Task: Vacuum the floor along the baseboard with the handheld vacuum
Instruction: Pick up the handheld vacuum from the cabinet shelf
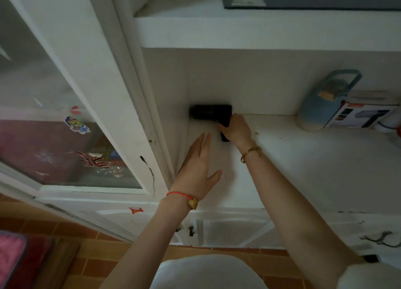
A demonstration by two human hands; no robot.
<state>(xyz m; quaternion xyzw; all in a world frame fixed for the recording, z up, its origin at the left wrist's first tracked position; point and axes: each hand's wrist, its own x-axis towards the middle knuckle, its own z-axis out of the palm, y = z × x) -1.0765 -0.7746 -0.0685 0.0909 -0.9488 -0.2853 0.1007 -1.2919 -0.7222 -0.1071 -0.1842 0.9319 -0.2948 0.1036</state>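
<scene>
A black handheld vacuum (209, 111) lies at the back left corner of a white shelf (303, 162), its body against the back wall and its handle pointing toward me. My right hand (235, 129) grips that handle. My left hand (198, 167) hovers flat with straight fingers over the shelf, just left of the handle, holding nothing. Orange floor tiles (121, 265) show below the cabinet.
A blue jug (321, 106), a product box (364, 115) and a white object stand at the shelf's right. A glass cabinet door (56, 119) with stickers rises on the left. Lower cabinet doors (227, 230) sit under the shelf. A pink cloth (10, 256) lies bottom left.
</scene>
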